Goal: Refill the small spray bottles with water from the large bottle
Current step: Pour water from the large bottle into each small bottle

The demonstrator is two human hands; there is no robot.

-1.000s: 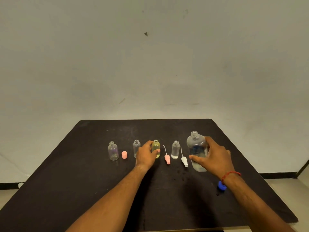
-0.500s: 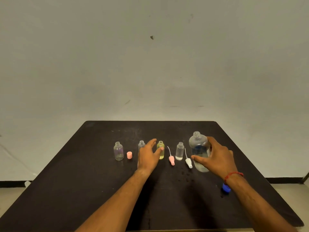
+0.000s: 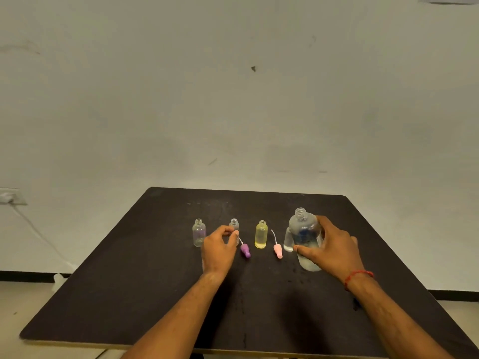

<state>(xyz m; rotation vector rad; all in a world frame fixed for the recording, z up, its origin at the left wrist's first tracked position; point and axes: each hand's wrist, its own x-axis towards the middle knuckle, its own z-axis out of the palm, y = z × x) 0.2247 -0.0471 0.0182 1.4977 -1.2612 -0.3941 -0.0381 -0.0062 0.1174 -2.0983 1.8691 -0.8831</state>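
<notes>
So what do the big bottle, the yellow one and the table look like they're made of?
Big bottle: clear, glossy, probably plastic; a threaded neck and the water show through its wall. Yellow bottle: translucent yellow-tinted, likely plastic too, though the tint could be the liquid. Table: matte black board with a pale edge, perhaps laminated wood; hard to tell.

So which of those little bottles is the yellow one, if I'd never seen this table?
Start at the black table and find the row of small open bottles near its middle. The yellow bottle stands upright between the two hands, with a purple spray cap lying to its left and a pink one to its right. Its neighbours are clear; only it is yellow.
</notes>
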